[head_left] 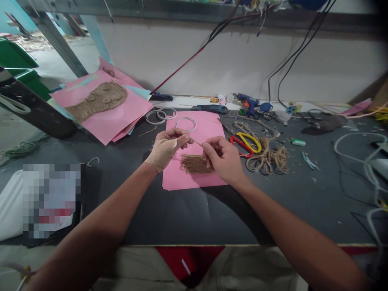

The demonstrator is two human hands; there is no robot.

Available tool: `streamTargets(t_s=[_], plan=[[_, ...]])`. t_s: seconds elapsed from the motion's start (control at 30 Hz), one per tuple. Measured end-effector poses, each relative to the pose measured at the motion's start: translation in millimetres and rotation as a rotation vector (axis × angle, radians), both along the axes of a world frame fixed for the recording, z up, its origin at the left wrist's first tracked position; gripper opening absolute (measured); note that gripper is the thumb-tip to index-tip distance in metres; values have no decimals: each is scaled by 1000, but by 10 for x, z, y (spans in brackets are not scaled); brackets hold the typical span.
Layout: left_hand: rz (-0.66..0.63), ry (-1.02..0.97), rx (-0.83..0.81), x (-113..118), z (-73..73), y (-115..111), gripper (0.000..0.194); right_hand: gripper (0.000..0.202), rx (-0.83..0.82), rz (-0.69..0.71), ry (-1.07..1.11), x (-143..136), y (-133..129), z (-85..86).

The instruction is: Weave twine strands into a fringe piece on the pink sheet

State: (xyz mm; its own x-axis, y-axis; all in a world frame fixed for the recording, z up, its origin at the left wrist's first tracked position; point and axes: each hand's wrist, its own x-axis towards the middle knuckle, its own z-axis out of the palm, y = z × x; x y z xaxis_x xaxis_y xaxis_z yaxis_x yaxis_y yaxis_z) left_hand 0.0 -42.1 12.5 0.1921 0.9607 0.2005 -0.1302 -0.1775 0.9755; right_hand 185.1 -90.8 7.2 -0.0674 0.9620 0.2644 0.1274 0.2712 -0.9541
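Observation:
Between my two hands runs a short piece of brown twine [197, 143], pinched at one end by my left hand [166, 147] and at the other by my right hand [222, 157]. Below them a flat patch of twine rows [195, 164] lies on the pink paper [178, 182]; my right hand covers its right end. A white ring [186, 124] rests on the paper just beyond my left fingers. Scissors with red and yellow handles [250, 143] lie right of my right hand, beside a loose heap of twine [269, 157].
At the back left, pink sheets [104, 131] carry a larger twine piece [106, 97]. Two more rings [156, 117] lie nearby. A utility knife [210, 108] and a blue glue gun [250, 103] sit along the back. White cable [351, 135] loops at the right.

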Motion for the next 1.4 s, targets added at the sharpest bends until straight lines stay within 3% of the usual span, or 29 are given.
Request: streamTargets(t_s=[0.57,0.93,1.4], plan=[[27,-39,24,-50,4,48,22,13,57,-87,-77,55,49,10],[131,13,-31,-114,61,88,10,16,38,-150,-72,172,108,34],[121,65,-20,-259,28,164,12,7,332,-233,-400,372,157,38]])
